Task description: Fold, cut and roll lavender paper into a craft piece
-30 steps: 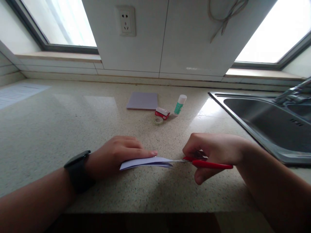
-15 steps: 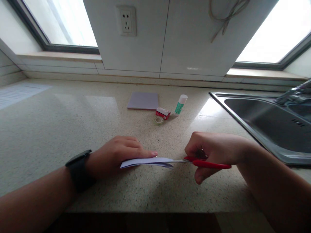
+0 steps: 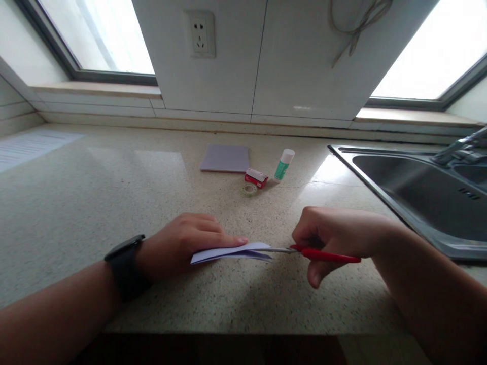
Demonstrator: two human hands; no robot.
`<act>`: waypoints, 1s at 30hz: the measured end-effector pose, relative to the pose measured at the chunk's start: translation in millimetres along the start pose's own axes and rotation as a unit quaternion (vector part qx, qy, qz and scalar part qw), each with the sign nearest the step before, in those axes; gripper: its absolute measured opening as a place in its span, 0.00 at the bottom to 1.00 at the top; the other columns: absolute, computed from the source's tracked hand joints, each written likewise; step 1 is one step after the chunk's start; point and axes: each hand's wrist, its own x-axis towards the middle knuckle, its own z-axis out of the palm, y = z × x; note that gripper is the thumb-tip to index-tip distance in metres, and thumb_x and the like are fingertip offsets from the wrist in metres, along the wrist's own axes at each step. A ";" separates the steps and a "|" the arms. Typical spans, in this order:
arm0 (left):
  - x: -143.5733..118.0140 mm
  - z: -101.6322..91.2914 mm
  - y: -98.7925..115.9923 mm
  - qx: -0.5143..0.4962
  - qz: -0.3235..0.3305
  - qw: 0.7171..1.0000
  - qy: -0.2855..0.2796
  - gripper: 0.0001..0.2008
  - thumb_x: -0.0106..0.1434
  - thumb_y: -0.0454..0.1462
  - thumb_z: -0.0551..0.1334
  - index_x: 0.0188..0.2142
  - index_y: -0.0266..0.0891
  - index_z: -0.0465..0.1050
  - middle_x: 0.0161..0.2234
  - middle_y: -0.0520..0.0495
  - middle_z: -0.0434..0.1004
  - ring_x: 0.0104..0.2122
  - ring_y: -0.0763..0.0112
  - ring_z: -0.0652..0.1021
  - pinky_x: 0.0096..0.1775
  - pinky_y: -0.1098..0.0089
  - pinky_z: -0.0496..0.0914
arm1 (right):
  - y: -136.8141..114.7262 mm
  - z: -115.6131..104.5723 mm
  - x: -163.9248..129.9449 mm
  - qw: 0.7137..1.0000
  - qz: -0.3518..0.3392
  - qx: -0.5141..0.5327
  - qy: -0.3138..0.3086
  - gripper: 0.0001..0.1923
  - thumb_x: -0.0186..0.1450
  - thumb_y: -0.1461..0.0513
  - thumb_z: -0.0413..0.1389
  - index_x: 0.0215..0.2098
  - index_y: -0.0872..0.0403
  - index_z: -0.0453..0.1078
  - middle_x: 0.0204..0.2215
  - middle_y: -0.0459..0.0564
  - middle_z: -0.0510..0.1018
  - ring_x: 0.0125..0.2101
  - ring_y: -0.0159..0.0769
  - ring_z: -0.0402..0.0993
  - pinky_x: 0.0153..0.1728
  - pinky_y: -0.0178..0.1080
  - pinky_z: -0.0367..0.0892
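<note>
A folded sheet of white paper (image 3: 224,252) is pinched in my left hand (image 3: 194,237), its index finger stretched along the upper edge. The thumb is hidden behind the paper. My right hand (image 3: 331,235) grips a pair of scissors (image 3: 327,256) by the red handles, thumb pointing down. The metal blades reach left into the right end of the paper, between its folded layers. Their tips are hidden in the fold. A dark watch (image 3: 127,268) is on my left wrist.
Behind my hands lie a square stack of pale paper (image 3: 225,158), a small red and white box (image 3: 256,177), a tape roll (image 3: 250,189) and an upright glue stick (image 3: 284,166). A steel sink (image 3: 388,203) is at right; a printed sheet (image 3: 34,148) lies far left.
The paper's layers at the right end have spread a little further apart, and the scissors' handles have drawn slightly closer together. Both hands keep nearly the same place.
</note>
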 end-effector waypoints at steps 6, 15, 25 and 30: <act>-0.9 -0.5 -0.7 0.000 0.010 1.000 -0.001 0.17 0.73 0.35 0.57 0.59 0.44 0.73 0.35 0.46 0.81 0.32 0.71 0.78 0.35 0.71 0.71 | -6.0 1.2 4.7 1.000 -0.022 0.018 -0.010 0.29 0.48 0.43 0.71 0.19 0.55 0.64 0.14 0.38 0.63 0.16 0.24 0.54 0.16 0.30 0.49; -1.2 -0.7 -0.8 -0.002 0.014 1.000 -0.008 0.18 0.72 0.34 0.57 0.59 0.44 0.73 0.36 0.46 0.82 0.33 0.70 0.79 0.36 0.70 0.71 | -9.2 5.9 13.1 1.000 -0.018 0.013 -0.022 0.30 0.48 0.41 0.70 0.20 0.55 0.65 0.14 0.38 0.64 0.16 0.25 0.55 0.16 0.30 0.49; -0.4 -0.4 -0.6 -0.002 0.018 1.000 -0.018 0.19 0.73 0.34 0.57 0.61 0.43 0.71 0.34 0.45 0.83 0.32 0.69 0.78 0.35 0.69 0.70 | -7.0 6.3 11.7 0.999 -0.016 0.027 -0.011 0.31 0.48 0.41 0.70 0.19 0.55 0.63 0.14 0.36 0.60 0.16 0.23 0.51 0.18 0.32 0.45; -0.2 0.1 -0.7 -0.002 0.024 1.000 -0.007 0.18 0.73 0.34 0.57 0.59 0.43 0.73 0.33 0.46 0.82 0.31 0.70 0.77 0.34 0.70 0.70 | -6.2 7.4 11.6 1.000 -0.002 0.017 0.005 0.31 0.46 0.41 0.71 0.18 0.56 0.64 0.13 0.37 0.61 0.16 0.23 0.52 0.16 0.31 0.46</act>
